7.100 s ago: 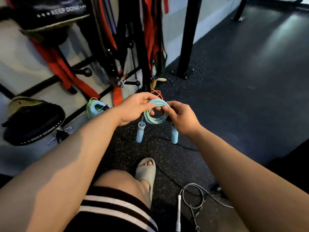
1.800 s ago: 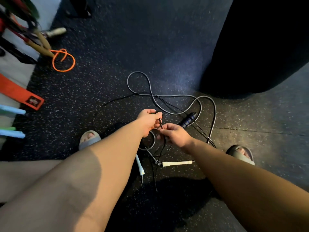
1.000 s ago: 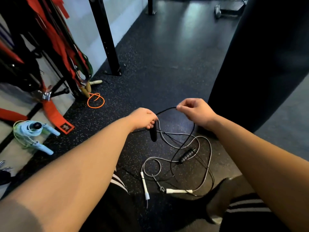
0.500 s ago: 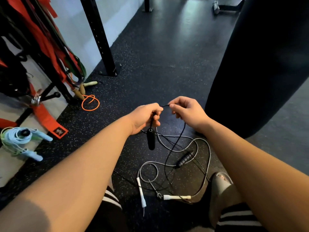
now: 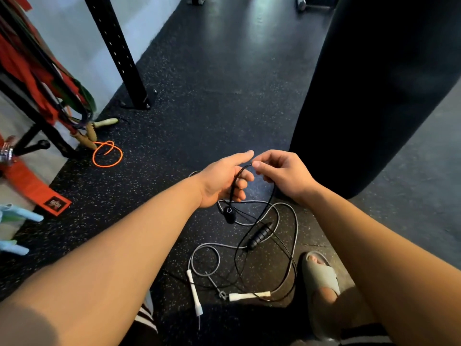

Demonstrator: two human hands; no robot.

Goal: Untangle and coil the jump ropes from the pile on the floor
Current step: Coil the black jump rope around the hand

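I've got both hands just left of the punching bag (image 5: 369,96): left hand (image 5: 219,181) curled round the black rope (image 5: 239,171), right hand (image 5: 284,176) pinching it, handle (image 5: 229,215) dangling underneath.

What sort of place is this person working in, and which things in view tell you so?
Most likely a gym: speckled rubber floor, a perforated steel rack upright bolted to it, and what looks like a big black punching bag. The black jump rope being untangled fits too.
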